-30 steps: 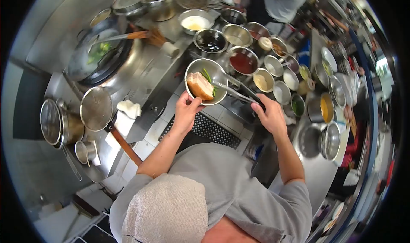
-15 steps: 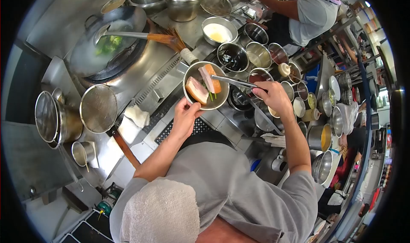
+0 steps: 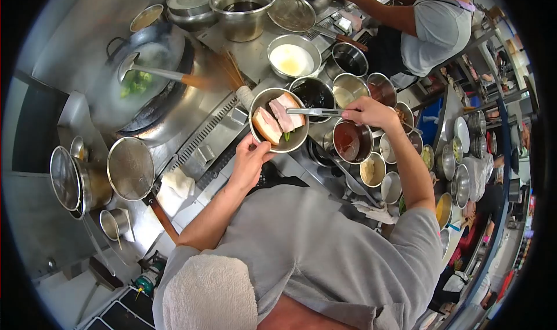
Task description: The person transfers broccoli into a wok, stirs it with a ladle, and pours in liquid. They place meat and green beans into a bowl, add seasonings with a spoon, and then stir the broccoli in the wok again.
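My left hand (image 3: 251,159) grips the near rim of a small metal bowl (image 3: 294,144), fingers closed on it. Two thick pieces of pork belly (image 3: 268,127) lie in the bowl, with a few green stalks (image 3: 287,136) beneath them. My right hand (image 3: 369,113) is closed around metal tongs (image 3: 325,112), whose tips touch the right-hand piece. Beside the bowl stands a pot of dark liquid (image 3: 316,92). Below my right hand is a pot of red sauce (image 3: 350,141).
At the left, a steaming wok (image 3: 145,80) holds greens (image 3: 136,85), with a ladle (image 3: 154,72) resting across it. A mesh strainer (image 3: 131,169) lies nearby. Sauce pots and a bowl of white liquid (image 3: 292,59) crowd the counter. Another person (image 3: 435,28) works at top right.
The view has shifted slightly. My right hand with the tongs has moved a little up and left, and the pork belly pieces now sit closer together in the bowl.
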`<state>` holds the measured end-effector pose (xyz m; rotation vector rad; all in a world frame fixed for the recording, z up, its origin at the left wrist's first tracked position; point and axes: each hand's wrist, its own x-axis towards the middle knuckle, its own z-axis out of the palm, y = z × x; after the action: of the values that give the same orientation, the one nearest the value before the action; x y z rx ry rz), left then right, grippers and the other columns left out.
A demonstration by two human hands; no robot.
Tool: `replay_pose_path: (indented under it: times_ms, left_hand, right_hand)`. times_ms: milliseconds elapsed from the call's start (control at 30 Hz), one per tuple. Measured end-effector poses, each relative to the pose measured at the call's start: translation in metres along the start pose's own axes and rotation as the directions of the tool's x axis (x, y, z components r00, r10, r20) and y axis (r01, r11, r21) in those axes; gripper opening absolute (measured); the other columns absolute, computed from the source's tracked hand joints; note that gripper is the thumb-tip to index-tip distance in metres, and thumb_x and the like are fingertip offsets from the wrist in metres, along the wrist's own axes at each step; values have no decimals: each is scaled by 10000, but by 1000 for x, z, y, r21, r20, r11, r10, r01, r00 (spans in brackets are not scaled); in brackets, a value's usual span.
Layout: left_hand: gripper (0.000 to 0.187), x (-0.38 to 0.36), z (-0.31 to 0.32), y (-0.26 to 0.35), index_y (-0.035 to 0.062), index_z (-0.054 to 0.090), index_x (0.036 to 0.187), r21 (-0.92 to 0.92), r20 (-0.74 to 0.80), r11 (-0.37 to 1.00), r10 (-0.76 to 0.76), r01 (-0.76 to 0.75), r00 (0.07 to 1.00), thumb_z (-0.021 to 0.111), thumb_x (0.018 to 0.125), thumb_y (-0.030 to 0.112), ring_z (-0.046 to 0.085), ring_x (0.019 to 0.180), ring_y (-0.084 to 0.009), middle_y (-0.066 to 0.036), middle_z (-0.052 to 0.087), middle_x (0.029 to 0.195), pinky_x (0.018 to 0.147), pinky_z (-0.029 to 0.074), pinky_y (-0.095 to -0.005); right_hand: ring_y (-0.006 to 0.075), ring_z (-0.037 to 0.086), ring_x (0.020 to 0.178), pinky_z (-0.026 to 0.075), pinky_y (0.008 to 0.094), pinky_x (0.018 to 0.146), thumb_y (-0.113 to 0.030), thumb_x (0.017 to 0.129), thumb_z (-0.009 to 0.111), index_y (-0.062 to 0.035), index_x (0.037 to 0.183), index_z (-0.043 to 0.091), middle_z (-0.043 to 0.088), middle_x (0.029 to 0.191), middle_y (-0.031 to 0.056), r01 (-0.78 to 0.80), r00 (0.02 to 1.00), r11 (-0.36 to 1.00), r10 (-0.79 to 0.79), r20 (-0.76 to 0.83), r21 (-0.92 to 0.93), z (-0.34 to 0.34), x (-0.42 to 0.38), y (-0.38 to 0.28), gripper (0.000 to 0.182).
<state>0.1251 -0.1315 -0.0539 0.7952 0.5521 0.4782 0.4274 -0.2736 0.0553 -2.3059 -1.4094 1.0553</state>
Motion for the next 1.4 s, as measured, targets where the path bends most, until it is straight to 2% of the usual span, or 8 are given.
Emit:
replay_pose_path:
  times_ms: [233, 333, 400, 533, 667, 800, 1167, 1400]
  left_hand:
    - [77, 19, 17, 15, -11, 544, 934, -100, -46, 994, -59, 54, 997, 529, 859, -23, 623, 889, -168, -73, 586, 965, 831, 559, -372]
    - [132, 36, 14, 19, -33, 521, 991, -145, -26, 989, -43, 38, 999, 497, 862, -35, 623, 974, -231, -136, 592, 1068, 886, 537, -432]
    - [314, 52, 17, 24, -43, 469, 1182, -185, 40, 983, 11, -4, 999, 472, 870, -15, 603, 1042, -253, -146, 570, 1160, 921, 525, -424]
    - [317, 79, 24, 40, -46, 454, 1172, -222, 56, 974, 49, -35, 997, 467, 856, -31, 612, 1018, -243, -154, 571, 1149, 903, 542, -410]
    - [232, 81, 27, 46, -32, 540, 1085, -197, 6, 978, 63, -60, 998, 497, 858, -1, 633, 951, -210, -113, 620, 1044, 839, 558, -376]
    - [311, 56, 26, 41, -28, 480, 1168, -187, -43, 982, 3, -11, 999, 480, 858, -7, 605, 1022, -246, -140, 571, 1138, 881, 539, -389]
    - [412, -7, 6, 45, -3, 453, 1233, -235, -215, 965, -169, 117, 962, 518, 827, -4, 621, 1000, -269, -149, 568, 1161, 822, 567, -384]
    - [405, -28, -8, 39, -1, 464, 1225, -251, -290, 965, -145, 71, 946, 504, 822, -16, 603, 1034, -274, -156, 565, 1161, 878, 538, -416]
  right_hand:
    - [316, 519, 561, 414, 377, 561, -210, 795, 654, -3, 886, 674, 562, 641, 193, 221, 938, 951, -268, -221, -217, -30, -3, -16, 227]
    - [185, 522, 541, 415, 343, 553, -149, 802, 662, 35, 913, 658, 593, 628, 141, 358, 900, 929, -369, -233, -90, -53, 6, -6, 215]
    - [53, 458, 628, 394, 253, 562, -156, 865, 637, 38, 962, 656, 556, 640, -1, 109, 981, 989, -90, -172, 104, -74, 2, -30, 218]
    - [40, 402, 609, 352, 242, 534, -199, 886, 631, 35, 927, 654, 482, 623, -32, 401, 858, 916, -370, -356, 14, -103, 41, -29, 239]
    - [79, 420, 576, 360, 276, 528, -252, 893, 602, 16, 923, 656, 510, 611, 6, 370, 804, 905, -426, -416, -210, -164, 99, -55, 276]
    - [320, 652, 817, 499, 395, 728, -376, 818, 625, -82, 966, 693, 675, 846, 144, 96, 742, 891, -361, -565, -444, -187, 197, -100, 336]
    - [247, 680, 862, 519, 359, 716, -195, 754, 606, -118, 855, 722, 703, 882, 93, -19, 823, 408, -512, -246, -913, -135, 381, -153, 172]
    - [218, 668, 941, 502, 363, 784, -239, 762, 618, -145, 949, 724, 702, 984, 67, -105, 878, 421, -387, -282, -901, -146, 372, -156, 235]
